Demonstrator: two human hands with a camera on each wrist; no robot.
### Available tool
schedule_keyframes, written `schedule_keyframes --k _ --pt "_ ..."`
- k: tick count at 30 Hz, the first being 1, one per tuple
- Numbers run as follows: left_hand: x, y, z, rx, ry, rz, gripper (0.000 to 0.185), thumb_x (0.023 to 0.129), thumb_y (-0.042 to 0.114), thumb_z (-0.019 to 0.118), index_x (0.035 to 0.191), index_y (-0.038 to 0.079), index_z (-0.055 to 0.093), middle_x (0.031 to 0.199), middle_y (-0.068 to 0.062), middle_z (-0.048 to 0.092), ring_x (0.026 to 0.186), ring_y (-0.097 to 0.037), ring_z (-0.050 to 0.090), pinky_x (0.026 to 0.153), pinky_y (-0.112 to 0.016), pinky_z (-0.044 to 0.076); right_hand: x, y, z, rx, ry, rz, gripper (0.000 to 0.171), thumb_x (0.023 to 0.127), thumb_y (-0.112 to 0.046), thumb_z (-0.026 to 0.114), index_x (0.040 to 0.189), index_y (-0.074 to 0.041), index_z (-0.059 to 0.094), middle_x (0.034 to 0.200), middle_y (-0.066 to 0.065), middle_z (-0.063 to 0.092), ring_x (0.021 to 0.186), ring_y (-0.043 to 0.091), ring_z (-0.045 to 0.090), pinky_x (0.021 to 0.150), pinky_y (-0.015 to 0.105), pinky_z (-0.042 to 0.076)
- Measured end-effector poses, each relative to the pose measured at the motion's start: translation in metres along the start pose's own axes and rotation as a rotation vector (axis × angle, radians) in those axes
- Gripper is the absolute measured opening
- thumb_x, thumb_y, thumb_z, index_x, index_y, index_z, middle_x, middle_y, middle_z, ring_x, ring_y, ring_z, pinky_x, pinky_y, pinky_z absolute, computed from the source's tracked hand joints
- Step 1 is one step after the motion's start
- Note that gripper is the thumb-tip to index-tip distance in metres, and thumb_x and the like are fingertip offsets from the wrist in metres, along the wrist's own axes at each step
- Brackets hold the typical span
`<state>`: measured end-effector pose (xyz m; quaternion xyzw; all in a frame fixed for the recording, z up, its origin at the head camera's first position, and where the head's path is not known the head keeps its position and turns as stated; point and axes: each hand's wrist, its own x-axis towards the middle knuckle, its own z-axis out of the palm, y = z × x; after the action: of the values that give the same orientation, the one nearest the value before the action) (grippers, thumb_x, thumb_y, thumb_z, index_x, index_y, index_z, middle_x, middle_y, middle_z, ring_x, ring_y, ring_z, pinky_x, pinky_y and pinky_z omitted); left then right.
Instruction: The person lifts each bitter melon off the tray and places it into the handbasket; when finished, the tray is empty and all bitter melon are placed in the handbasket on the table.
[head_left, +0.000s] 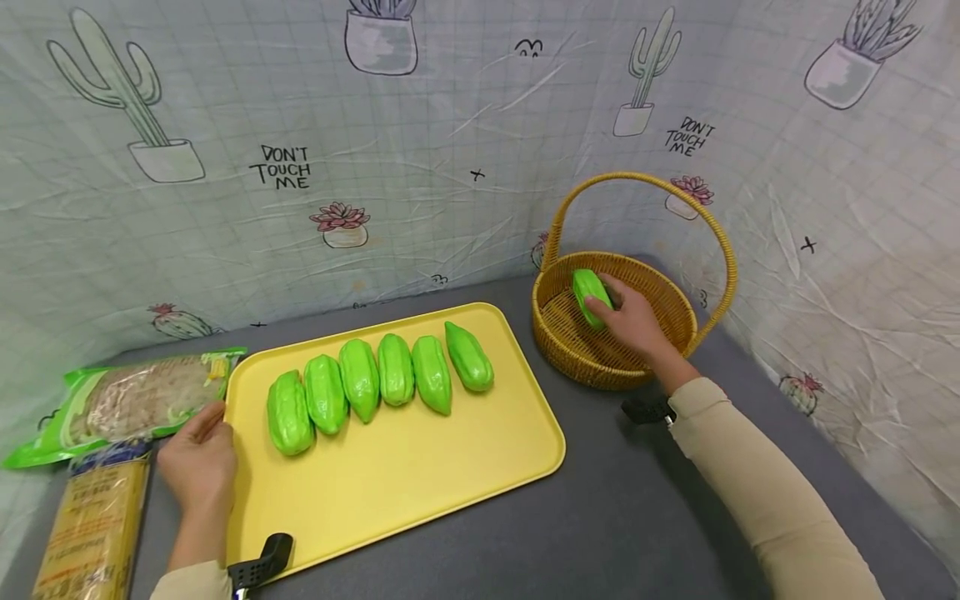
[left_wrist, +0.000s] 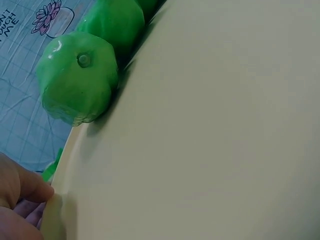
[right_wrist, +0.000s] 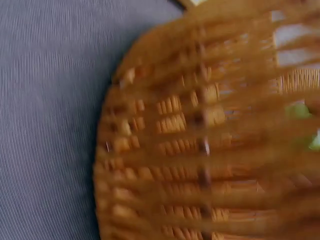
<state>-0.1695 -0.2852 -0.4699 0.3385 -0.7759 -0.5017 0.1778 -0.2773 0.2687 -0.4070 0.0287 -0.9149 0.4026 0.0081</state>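
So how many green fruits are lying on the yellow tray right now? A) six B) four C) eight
A: six green fruits lie in a row on the yellow tray; a seventh is apart from them, held by the right hand inside the wicker basket.

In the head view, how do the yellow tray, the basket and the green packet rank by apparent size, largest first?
1. Tray
2. Basket
3. Green packet

The basket and the packet look close; the packet is cut off at the edge, so their order is unsure.
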Motion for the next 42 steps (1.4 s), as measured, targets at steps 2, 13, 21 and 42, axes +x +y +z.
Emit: schedule_keyframes --k 2,13,21,42 --pt "0.001 0.0 -0.001 0.003 0.003 0.002 0.04 0.102 0.011 0.05 0.138 0.009 0.065 0.141 -0.013 0.061 0.101 0.013 0.057 0.091 -0.009 0.048 0.003 0.004 -0.003 -0.016 -0.02 0.022 0.071 0.107 -0.041 0.051 0.163 -0.007 0.024 0.159 0.024 0.04 0.136 0.043 0.049 0.107 0.058 0.046" --pt "0.0 -0.001 -0.002 0.017 0.014 0.005 0.04 0.102 0.011 0.049 0.139 0.009 0.064 0.142 -0.015 0.061 0.105 0.011 0.058 0.095 -0.012 0.049 0.018 0.017 -0.009 -0.013 -0.099 0.132 0.074 0.106 -0.041 0.052 0.163 -0.005 0.02 0.165 0.026 0.028 0.147 0.045 0.035 0.113 0.059 0.042" --pt "-0.001 -0.002 -0.004 0.022 0.013 0.009 0.04 0.102 0.012 0.049 0.138 0.009 0.065 0.141 -0.014 0.062 0.1 0.014 0.057 0.089 -0.008 0.047 0.021 0.02 -0.007 -0.027 -0.129 0.172 0.075 0.107 -0.038 0.052 0.163 -0.002 0.017 0.164 0.031 0.025 0.149 0.047 0.031 0.114 0.059 0.042" --pt "-0.002 0.0 0.0 -0.012 -0.002 0.003 0.04 0.102 0.011 0.049 0.139 0.009 0.064 0.143 -0.016 0.061 0.111 0.005 0.061 0.093 -0.011 0.049 0.015 0.019 -0.01 -0.036 -0.152 0.142 0.076 0.107 -0.041 0.051 0.163 -0.001 0.018 0.166 0.03 0.021 0.151 0.049 0.026 0.118 0.062 0.036"
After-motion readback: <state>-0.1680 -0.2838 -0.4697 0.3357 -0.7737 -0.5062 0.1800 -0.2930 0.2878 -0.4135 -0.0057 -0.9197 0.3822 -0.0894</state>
